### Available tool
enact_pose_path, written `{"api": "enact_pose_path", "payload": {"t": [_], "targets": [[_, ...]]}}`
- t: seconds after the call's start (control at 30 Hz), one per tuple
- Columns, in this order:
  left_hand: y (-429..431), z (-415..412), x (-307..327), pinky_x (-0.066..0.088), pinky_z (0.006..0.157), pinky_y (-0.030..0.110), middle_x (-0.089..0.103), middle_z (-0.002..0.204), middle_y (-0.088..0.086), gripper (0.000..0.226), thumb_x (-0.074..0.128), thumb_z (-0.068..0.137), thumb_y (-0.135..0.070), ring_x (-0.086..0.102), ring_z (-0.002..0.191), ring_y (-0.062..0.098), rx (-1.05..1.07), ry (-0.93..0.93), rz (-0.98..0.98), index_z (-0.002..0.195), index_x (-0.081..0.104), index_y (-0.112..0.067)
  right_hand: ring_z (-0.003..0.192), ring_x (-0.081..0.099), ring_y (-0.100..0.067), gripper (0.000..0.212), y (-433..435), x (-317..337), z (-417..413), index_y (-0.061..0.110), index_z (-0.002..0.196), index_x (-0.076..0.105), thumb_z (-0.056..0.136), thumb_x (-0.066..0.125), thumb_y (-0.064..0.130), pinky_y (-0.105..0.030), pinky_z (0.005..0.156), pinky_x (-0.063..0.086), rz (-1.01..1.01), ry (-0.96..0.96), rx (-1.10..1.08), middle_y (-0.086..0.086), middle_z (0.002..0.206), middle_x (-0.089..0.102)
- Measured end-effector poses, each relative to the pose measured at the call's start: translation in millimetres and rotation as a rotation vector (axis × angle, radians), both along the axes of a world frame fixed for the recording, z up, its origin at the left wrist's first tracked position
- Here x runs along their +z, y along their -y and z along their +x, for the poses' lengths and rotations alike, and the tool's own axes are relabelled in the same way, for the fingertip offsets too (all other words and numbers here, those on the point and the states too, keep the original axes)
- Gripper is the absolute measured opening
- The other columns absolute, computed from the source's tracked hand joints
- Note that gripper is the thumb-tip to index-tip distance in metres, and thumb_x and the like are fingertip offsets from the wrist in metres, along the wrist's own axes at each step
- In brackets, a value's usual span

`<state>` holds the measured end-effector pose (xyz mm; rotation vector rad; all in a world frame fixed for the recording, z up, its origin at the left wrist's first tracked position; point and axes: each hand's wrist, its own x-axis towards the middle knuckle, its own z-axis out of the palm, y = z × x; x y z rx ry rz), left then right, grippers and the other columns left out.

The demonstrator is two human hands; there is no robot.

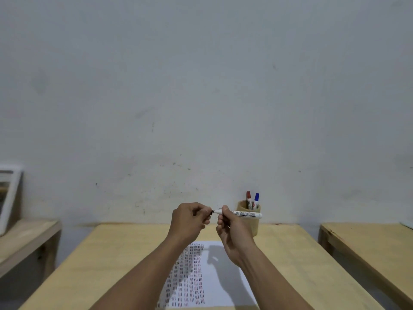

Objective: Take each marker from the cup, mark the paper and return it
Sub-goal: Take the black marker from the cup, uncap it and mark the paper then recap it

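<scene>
My right hand (230, 229) grips a white board marker (244, 214) held level above the table, its black tip pointing left. My left hand (190, 219) is closed just left of the tip, fingers pinched on something dark that looks like the cap (210, 211). Behind the marker stands a wooden cup (254, 227) with a red-capped marker (248, 199) and a blue-capped marker (256, 199) upright in it. Below my hands a white paper (214, 276) lies on the table, covered on its left half with rows of short red, blue and black strokes.
The wooden table (125, 260) runs up to a pale wall. A second wooden table (366, 247) stands to the right across a gap, another (24, 238) to the left. A white frame (10, 198) leans on the wall at far left.
</scene>
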<state>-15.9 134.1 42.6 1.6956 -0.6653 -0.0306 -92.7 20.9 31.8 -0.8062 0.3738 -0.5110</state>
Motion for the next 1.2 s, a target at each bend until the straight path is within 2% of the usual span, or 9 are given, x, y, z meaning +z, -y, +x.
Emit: {"api": "enact_pose_path", "payload": {"t": [0.2,0.4,0.53,0.7,0.83,0.93,1.07,1.13,1.2], "targets": [[-35.5,32.7,-24.5,0.058,0.073,0.031,0.076,0.067,0.002,0.007,0.082,0.081,-0.020,0.075,0.074,0.017,0.198,0.002,0.113,0.082,0.076,-0.017,0.050,0.054,-0.007,0.016,-2.1,-27.2,11.7,0.006,0.086,0.065,0.097,0.068,0.017,-0.018,0.048,0.050,-0.205,-0.120,-0.024,0.000,0.062,0.058],[-62.5,68.8,-65.6,0.044,0.066,0.021,0.076,0.098,0.007,0.016,0.070,0.090,-0.009,0.062,0.075,0.009,0.377,0.078,0.326,0.104,0.078,-0.008,0.056,0.050,-0.009,0.015,1.7,-56.4,24.5,0.006,0.096,0.063,0.097,0.067,0.021,-0.021,0.051,0.050,-0.371,-0.205,-0.010,-0.001,0.067,0.055],[-70.9,85.9,-93.3,0.051,0.070,0.027,0.076,0.098,0.009,0.022,0.059,0.094,-0.010,0.069,0.084,0.025,0.405,0.176,0.551,0.107,0.077,-0.012,0.059,0.052,-0.011,0.014,4.5,-66.8,28.3,0.007,0.097,0.065,0.097,0.066,0.020,-0.022,0.052,0.050,-0.451,-0.233,-0.015,-0.003,0.072,0.056],[-75.4,90.4,-104.7,0.042,0.070,0.024,0.075,0.105,0.007,0.030,0.056,0.095,-0.008,0.069,0.091,0.026,0.392,0.219,0.639,0.120,0.072,-0.015,0.061,0.057,-0.013,0.014,7.0,-71.3,31.7,0.004,0.096,0.067,0.098,0.065,0.019,-0.022,0.051,0.052,-0.603,-0.277,-0.055,-0.006,0.075,0.060],[-82.0,79.0,-105.3,0.049,0.074,0.036,0.071,0.114,0.013,0.045,0.049,0.101,-0.021,0.065,0.104,0.034,0.408,0.274,0.679,0.146,0.047,-0.019,0.057,0.063,-0.013,0.021,10.5,-73.5,36.9,0.000,0.094,0.071,0.094,0.068,0.020,-0.023,0.050,0.053,-0.844,-0.375,-0.092,-0.007,0.072,0.069],[-93.3,66.6,-109.5,0.050,0.089,0.043,0.067,0.123,0.010,0.050,0.040,0.103,-0.027,0.061,0.115,0.033,0.410,0.266,0.725,0.152,0.038,-0.019,0.053,0.064,-0.012,0.023,12.8,-76.8,40.7,0.003,0.083,0.074,0.089,0.069,0.024,-0.026,0.049,0.053,-0.969,-0.446,-0.109,-0.007,0.067,0.072],[-109.5,57.0,-118.0,0.017,0.120,0.057,0.040,0.157,0.010,0.053,0.024,0.104,-0.037,0.026,0.150,0.031,0.347,0.187,0.992,0.156,0.029,-0.030,0.054,0.065,-0.018,0.026,14.4,-88.5,47.0,-0.001,0.080,0.071,0.082,0.068,0.024,-0.036,0.057,0.056,-0.992,-0.509,-0.122,-0.015,0.070,0.075],[-112.6,54.9,-120.7,0.002,0.123,0.057,0.014,0.168,0.011,0.055,0.017,0.103,-0.043,0.005,0.156,0.030,0.292,0.148,1.052,0.158,0.020,-0.036,0.059,0.067,-0.019,0.027,14.8,-94.9,48.5,-0.001,0.078,0.071,0.082,0.069,0.026,-0.035,0.061,0.055,-1.006,-0.526,-0.133,-0.011,0.069,0.075],[-113.6,55.1,-121.9,-0.002,0.123,0.057,0.005,0.169,0.011,0.056,0.014,0.103,-0.046,-0.002,0.156,0.030,0.271,0.153,1.055,0.158,0.015,-0.038,0.060,0.066,-0.018,0.028,15.0,-98.0,49.9,-0.002,0.077,0.070,0.083,0.069,0.025,-0.031,0.060,0.051,-1.032,-0.534,-0.141,-0.006,0.065,0.073]]}}
